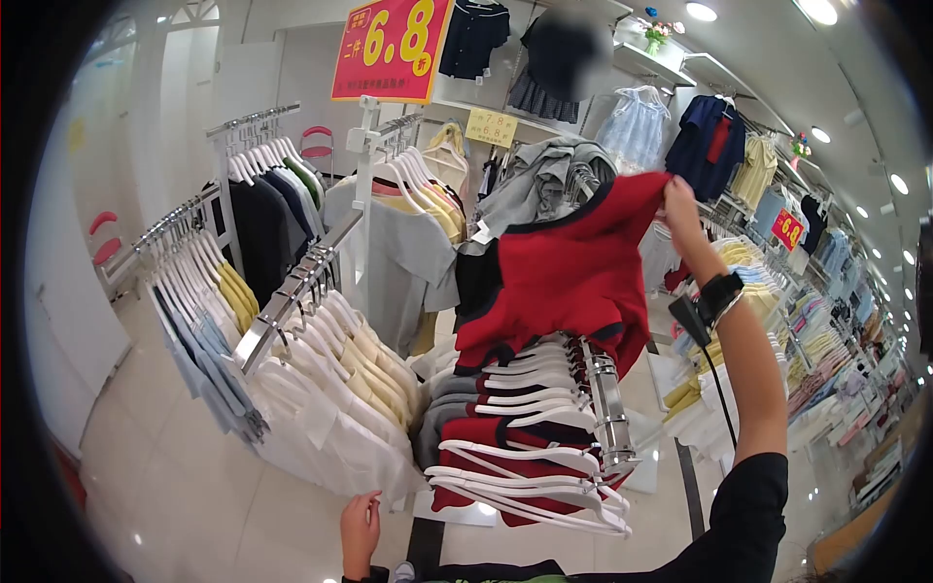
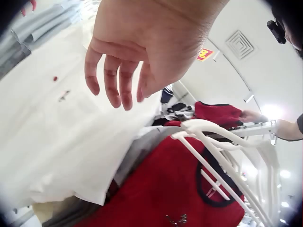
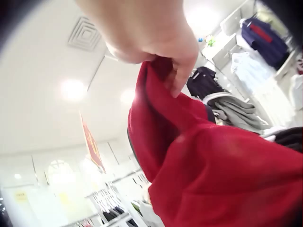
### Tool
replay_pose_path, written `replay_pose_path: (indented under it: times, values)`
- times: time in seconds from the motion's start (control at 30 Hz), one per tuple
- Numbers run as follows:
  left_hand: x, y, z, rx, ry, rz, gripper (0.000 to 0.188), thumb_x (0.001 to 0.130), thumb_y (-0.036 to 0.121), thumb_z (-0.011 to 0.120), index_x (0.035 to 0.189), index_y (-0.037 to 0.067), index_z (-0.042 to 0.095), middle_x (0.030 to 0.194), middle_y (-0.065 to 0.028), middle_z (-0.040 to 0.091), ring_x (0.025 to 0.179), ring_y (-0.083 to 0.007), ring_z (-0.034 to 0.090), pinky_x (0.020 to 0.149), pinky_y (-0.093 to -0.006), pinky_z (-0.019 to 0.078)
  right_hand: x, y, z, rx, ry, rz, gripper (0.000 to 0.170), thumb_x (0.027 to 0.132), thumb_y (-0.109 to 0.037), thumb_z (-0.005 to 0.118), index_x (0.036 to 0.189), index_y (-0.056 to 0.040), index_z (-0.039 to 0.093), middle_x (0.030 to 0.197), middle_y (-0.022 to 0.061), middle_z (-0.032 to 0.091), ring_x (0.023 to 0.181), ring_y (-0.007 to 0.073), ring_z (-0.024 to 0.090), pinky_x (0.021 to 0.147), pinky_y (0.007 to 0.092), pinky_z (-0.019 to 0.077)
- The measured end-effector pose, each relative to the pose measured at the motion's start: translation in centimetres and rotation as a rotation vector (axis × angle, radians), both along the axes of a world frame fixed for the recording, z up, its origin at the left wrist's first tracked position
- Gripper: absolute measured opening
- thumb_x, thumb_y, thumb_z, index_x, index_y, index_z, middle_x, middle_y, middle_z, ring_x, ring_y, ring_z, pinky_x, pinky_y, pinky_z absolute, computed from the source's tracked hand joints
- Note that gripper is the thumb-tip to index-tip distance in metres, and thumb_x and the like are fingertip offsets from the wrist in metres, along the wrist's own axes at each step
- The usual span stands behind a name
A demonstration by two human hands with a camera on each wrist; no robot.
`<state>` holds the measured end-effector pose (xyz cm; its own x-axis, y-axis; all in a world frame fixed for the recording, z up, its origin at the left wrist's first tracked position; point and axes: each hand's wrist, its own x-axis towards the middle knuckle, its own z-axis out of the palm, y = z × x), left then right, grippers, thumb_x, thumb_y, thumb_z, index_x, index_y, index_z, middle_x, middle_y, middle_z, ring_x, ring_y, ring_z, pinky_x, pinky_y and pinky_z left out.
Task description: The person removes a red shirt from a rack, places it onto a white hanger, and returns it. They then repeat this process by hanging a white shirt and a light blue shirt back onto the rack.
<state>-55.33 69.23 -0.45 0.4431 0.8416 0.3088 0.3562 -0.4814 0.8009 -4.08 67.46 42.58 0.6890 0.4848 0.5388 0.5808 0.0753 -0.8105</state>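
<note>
My right hand (image 1: 680,209) pinches a red garment with dark navy trim (image 1: 573,257) by one upper corner and holds it raised. In the right wrist view, the red cloth (image 3: 222,175) hangs in folds from the thumb and fingers. The rest of the garment drapes over the far part of a metal rail (image 1: 610,413). Nearer along this rail hang several white hangers (image 1: 525,466), some with red tops (image 2: 161,184). Low beside the white shirts (image 1: 340,437), my left hand (image 1: 360,530) holds nothing. Its fingers are loosely bent in the left wrist view.
A second rail (image 1: 292,301) with white and yellow shirts runs along the left. Grey clothes (image 1: 554,180) are heaped behind the red garment. A red price sign (image 1: 394,49) stands above the racks. More clothes racks (image 1: 826,330) line the right side.
</note>
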Motion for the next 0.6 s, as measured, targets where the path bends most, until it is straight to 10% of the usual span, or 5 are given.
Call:
replay_pose_path:
  times: [0.23,0.6]
  values:
    - [6.4,-1.9,3.8,-0.042,-0.119,-0.366,0.057,0.078,0.010,0.065,0.129,0.004,0.040,0.111,-0.0168,0.049,0.089,-0.0286,0.055,0.078,-0.0341,0.0464,-1.0,-4.7,2.8,0.438,0.143,0.203,0.017,0.087,-0.008,0.037,0.095,-0.0036,0.052,0.089,0.0091,0.061,0.078,0.0221,0.062,0.073,0.0358,0.0519]
    - [5.4,0.2,4.1,-0.105,-0.100,-0.485,0.041,0.081,0.007,0.059,0.121,0.006,0.049,0.106,-0.0139,0.050,0.087,-0.0253,0.057,0.077,-0.0325,0.0467,-9.9,-21.7,11.9,0.881,-0.078,-0.010,0.030,0.095,-0.016,0.036,0.117,0.0008,0.048,0.115,0.0128,0.056,0.105,0.0225,0.056,0.090,0.0356,0.0476]
